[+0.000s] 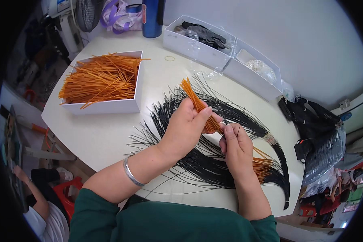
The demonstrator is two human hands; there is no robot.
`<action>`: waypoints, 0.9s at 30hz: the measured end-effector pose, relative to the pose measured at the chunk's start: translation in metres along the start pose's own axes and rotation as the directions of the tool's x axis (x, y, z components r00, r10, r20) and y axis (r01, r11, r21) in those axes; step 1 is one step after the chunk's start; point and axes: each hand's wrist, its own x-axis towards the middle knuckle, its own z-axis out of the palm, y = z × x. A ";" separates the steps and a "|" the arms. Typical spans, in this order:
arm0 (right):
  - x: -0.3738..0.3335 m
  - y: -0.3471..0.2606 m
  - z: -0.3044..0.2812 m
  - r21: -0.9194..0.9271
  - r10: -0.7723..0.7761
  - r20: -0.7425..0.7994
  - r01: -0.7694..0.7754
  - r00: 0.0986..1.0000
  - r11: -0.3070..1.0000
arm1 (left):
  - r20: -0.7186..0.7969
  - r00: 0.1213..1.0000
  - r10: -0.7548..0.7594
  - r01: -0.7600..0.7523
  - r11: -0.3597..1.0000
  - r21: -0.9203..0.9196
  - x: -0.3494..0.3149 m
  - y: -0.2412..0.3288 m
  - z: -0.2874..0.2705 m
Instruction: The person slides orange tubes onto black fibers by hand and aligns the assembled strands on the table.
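Observation:
My left hand [187,127] is closed round a bundle of thin orange sticks [193,94], which slants from upper left to lower right above the table. At the bundle's lower end, my right hand [238,149] pinches a thin black wire [225,117] between thumb and fingers. Whether that wire's tip enters one of the sticks is too small to tell. Beneath both hands lies a large curved bundle of black wires [205,169], its loose ends fanned out at the left. More orange pieces [263,169] sit around the wires by my right wrist.
A white box [115,107] heaped with orange sticks stands at the left. Along the wall are two white boxes, one with dark gloves [205,36], one with clear plastic [262,68]. A blue bottle [152,18] stands behind. Another person [48,213] sits at the lower left.

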 end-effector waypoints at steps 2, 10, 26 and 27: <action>0.001 0.002 -0.001 0.083 -0.025 -0.058 0.030 0.998 0.996 | 0.050 0.994 -0.101 0.104 0.993 -0.062 -0.001 0.003 0.004; 0.005 0.009 0.002 -0.086 -0.246 -0.085 0.239 0.966 0.967 | 0.108 0.978 -0.176 0.186 0.978 -0.090 -0.004 0.001 0.006; 0.006 0.010 0.003 -0.221 -0.366 -0.075 0.342 0.928 0.913 | 0.115 0.931 -0.346 0.346 0.938 0.014 -0.003 0.006 0.001; 0.006 0.012 0.003 -0.221 -0.366 -0.077 0.342 0.928 0.914 | 0.117 0.933 -0.341 0.342 0.939 0.012 -0.003 0.006 0.001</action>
